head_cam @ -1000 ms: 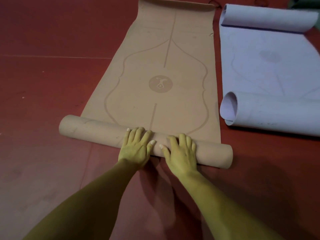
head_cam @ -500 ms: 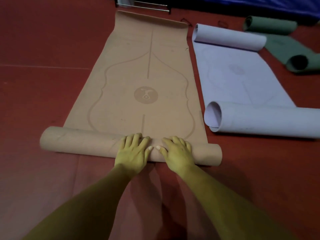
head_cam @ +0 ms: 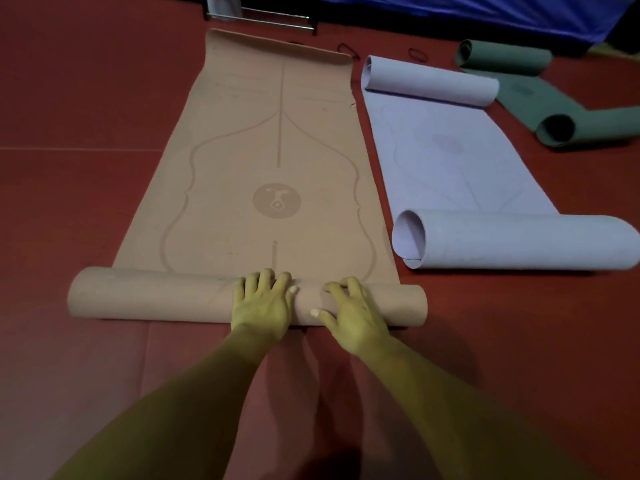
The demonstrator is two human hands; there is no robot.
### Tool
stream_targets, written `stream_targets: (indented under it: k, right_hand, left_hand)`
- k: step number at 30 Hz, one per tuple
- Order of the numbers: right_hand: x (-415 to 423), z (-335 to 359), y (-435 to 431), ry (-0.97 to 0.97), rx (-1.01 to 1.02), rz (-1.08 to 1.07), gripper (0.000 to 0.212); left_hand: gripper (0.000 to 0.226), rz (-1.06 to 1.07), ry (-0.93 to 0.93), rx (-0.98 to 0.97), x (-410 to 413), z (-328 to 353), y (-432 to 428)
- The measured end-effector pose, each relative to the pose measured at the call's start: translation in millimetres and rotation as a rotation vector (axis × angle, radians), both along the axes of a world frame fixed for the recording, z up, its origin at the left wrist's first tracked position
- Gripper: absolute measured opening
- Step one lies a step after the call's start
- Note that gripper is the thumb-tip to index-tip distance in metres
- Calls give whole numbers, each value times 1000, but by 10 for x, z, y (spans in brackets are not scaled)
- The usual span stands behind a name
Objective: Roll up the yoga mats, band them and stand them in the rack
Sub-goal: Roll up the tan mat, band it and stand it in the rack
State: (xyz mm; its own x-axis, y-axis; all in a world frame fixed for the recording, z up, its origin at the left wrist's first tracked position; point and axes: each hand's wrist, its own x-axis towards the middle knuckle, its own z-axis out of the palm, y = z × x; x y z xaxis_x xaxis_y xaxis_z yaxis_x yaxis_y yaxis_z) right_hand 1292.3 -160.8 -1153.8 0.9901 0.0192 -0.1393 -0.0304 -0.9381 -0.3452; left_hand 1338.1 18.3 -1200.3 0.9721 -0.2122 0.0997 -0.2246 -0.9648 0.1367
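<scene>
A tan yoga mat (head_cam: pixel 273 140) lies along the red floor, its near end wound into a roll (head_cam: pixel 145 294) that runs across in front of me. My left hand (head_cam: pixel 263 299) presses flat on top of the roll near its middle, fingers spread. My right hand (head_cam: pixel 353 313) rests on the roll just to the right, fingers curled over its top and thumb pointing left. A lilac mat (head_cam: pixel 450 154) lies to the right, curled at both ends. Farther right is a green mat (head_cam: pixel 530 98), also curled at both ends.
Dark elastic bands (head_cam: pixel 346 49) lie on the floor past the far ends of the mats. A metal rack base (head_cam: pixel 263 20) stands at the far end, with a blue sheet (head_cam: pixel 485 12) behind it. The red floor (head_cam: pixel 76 116) stretches out to the left.
The view has lifted, bringing the green mat, rack and bands into sight. The roll has advanced a little up the mat. My right hand has slid right and curled over the roll.
</scene>
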Motion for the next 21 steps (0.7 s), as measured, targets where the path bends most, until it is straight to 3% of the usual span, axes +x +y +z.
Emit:
stream_targets:
  k: [3,8,16,21]
  right_hand:
    - [95,-108,-34,-39,46,-20,54]
    - [238,-284,-56,-130,105,-54,72]
    - [457,-242,-136,-93,106,1,60]
    - [441,-292,-104,-237,-3,-114,58]
  left_hand:
    - [49,4,-58,-8,97,-90,-18]
    - [43,1,-174,-69,128,-57,-46]
    - [42,-53,-230,-34,245,-90,-43]
    - [43,-33,-194,30,436,-55,-79]
